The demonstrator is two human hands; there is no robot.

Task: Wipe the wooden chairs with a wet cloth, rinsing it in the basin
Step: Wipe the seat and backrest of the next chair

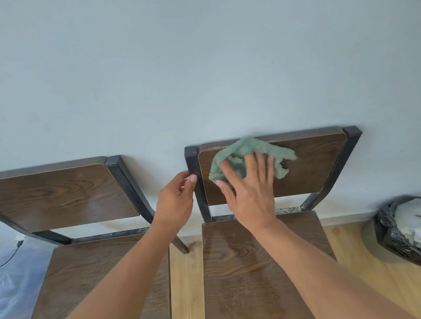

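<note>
Against the pale wall (194, 58), head view (the only one): two wooden chairs stand side by side. Observed: the right hand (252, 194) lies flat, fingers spread wide, pressing the green cloth (252, 155) on the upper left of the right chair's backrest (315, 167). The left hand (176, 203) has thumb and curled fingers round the black frame post (194, 166) at that backrest's left edge, probably to steady it. Nothing touches the left chair (53, 197). Basin not in view.

Risks: the cloth is bunched and only pressed, not gripped, so a fast stroke could drop it onto the seat (253, 271). Hard pressure could scrape the frame against the wall.

At right, a bin (417, 232) with a black liner. No writing or brand readable.
</note>
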